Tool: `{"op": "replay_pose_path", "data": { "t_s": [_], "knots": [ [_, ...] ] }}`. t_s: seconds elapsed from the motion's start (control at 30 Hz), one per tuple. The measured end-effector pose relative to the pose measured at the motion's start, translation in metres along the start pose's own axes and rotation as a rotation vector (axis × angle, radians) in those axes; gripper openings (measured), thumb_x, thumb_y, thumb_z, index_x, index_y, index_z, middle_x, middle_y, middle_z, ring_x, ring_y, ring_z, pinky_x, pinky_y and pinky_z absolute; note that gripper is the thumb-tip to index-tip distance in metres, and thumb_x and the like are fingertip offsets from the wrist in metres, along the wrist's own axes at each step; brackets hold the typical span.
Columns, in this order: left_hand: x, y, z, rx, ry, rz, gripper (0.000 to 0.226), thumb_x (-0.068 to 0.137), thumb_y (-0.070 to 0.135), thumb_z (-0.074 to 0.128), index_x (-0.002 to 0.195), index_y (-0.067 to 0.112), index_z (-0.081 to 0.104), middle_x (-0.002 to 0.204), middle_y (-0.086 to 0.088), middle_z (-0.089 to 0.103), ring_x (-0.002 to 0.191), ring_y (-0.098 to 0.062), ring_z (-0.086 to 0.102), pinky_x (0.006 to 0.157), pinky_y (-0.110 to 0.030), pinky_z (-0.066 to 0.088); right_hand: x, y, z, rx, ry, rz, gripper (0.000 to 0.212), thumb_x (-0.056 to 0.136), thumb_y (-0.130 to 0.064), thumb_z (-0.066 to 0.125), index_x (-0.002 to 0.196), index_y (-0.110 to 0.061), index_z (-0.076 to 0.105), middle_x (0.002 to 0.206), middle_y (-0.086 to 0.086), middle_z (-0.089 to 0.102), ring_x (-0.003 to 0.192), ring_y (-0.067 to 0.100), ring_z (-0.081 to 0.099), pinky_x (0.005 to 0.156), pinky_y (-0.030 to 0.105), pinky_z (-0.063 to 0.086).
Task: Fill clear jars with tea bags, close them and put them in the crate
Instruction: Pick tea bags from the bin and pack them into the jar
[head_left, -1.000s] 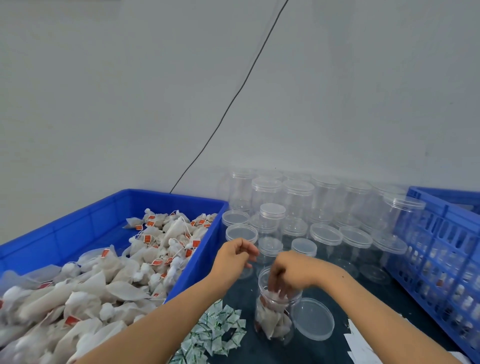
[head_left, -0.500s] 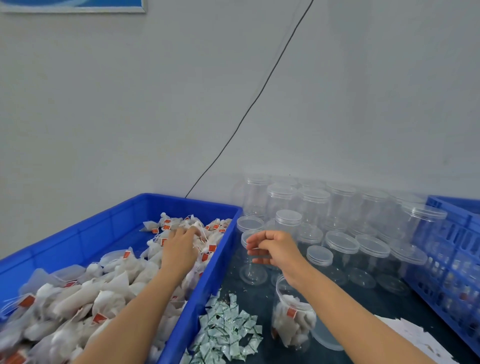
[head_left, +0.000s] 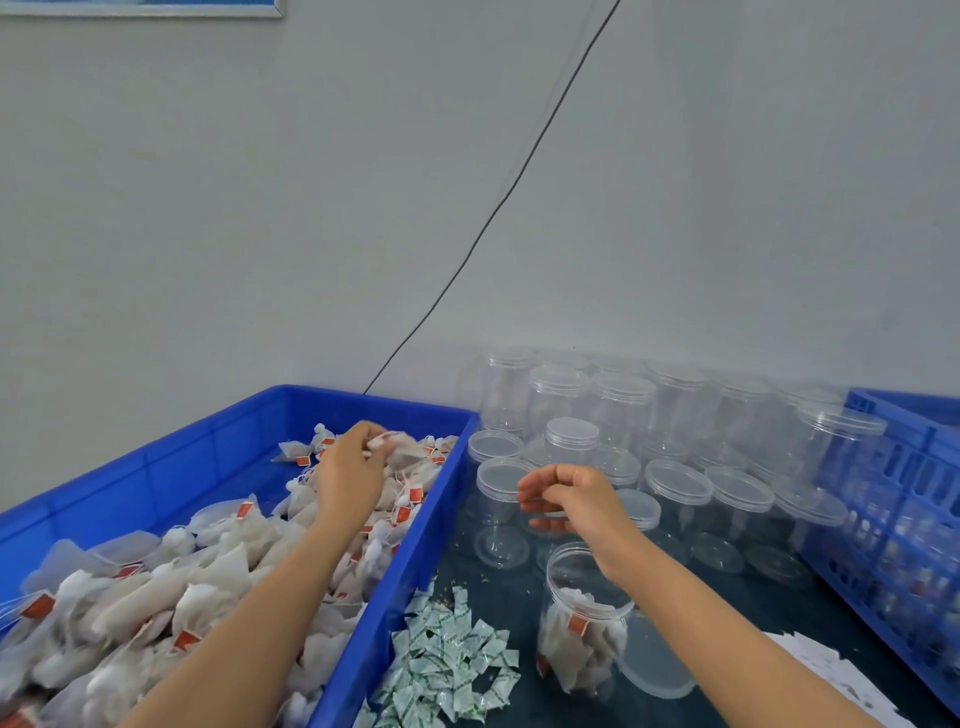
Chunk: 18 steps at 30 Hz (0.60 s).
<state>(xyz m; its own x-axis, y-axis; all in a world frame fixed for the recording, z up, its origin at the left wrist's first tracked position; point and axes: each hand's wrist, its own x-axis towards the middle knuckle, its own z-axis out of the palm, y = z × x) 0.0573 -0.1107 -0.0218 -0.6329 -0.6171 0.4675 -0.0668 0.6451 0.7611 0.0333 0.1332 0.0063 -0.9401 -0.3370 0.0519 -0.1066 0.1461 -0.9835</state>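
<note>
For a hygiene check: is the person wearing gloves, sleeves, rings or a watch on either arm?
No. Left hand and right hand are bare, without gloves or visible rings. Both forearms are bare up to the frame's edge: no sleeves, watch or bracelet in view.

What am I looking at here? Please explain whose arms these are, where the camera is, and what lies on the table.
There is no machine: a person works with bare hands, and the one camera sits on their head, looking down. The left hand picks up a tea bag from the blue bin full of them. The right hand hovers loosely curled, holding nothing, above an open jar partly filled with tea bags. Its lid lies beside it. Further back stand empty closed jars; small green-white packets lie in front, and a blue crate is at the right.
</note>
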Motion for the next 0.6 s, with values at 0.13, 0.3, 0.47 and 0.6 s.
{"op": "replay_pose_path", "data": {
  "t_s": [0.13,0.3,0.47,0.6],
  "knots": [
    [-0.019,0.057,0.008,-0.266,-0.132,0.088,0.008,0.091,0.027,0.066,0.095,0.02,0.064,0.088,0.004,0.067,0.082,-0.019,0.065,0.074,-0.032,0.056,-0.001,0.002,-0.017,0.044,0.014,-0.001,0.039,0.091,0.013,0.037,0.081,-0.007,0.069,0.079,0.009,0.07,0.071,0.016,0.067,0.061,0.025,0.057],
    [-0.073,0.094,0.037,-0.369,-0.434,0.19,0.006,0.085,0.024,0.074,0.085,0.019,0.07,0.08,0.003,0.071,0.077,-0.015,0.069,0.076,-0.041,0.059,-0.009,0.01,-0.039,0.045,0.103,-0.042,0.031,0.091,0.012,0.043,0.086,-0.008,0.066,0.077,0.006,0.069,0.064,0.014,0.066,0.052,0.022,0.053],
    [-0.103,0.097,0.056,-0.231,-0.551,0.31,0.01,0.083,0.03,0.076,0.079,0.028,0.066,0.076,0.009,0.071,0.071,-0.002,0.065,0.07,-0.02,0.052,-0.018,0.019,-0.058,-0.154,0.162,-0.121,0.028,0.091,0.011,0.042,0.095,-0.007,0.064,0.087,0.016,0.07,0.071,0.019,0.065,0.056,0.018,0.048],
    [-0.113,0.089,0.064,0.052,-0.588,0.486,0.011,0.085,0.036,0.07,0.091,0.027,0.067,0.084,0.01,0.07,0.076,-0.002,0.062,0.07,-0.018,0.046,-0.026,0.026,-0.063,-0.26,0.117,-0.176,0.027,0.091,0.011,0.043,0.091,-0.005,0.064,0.082,0.011,0.069,0.068,0.014,0.065,0.056,0.012,0.046]
  ]
}}
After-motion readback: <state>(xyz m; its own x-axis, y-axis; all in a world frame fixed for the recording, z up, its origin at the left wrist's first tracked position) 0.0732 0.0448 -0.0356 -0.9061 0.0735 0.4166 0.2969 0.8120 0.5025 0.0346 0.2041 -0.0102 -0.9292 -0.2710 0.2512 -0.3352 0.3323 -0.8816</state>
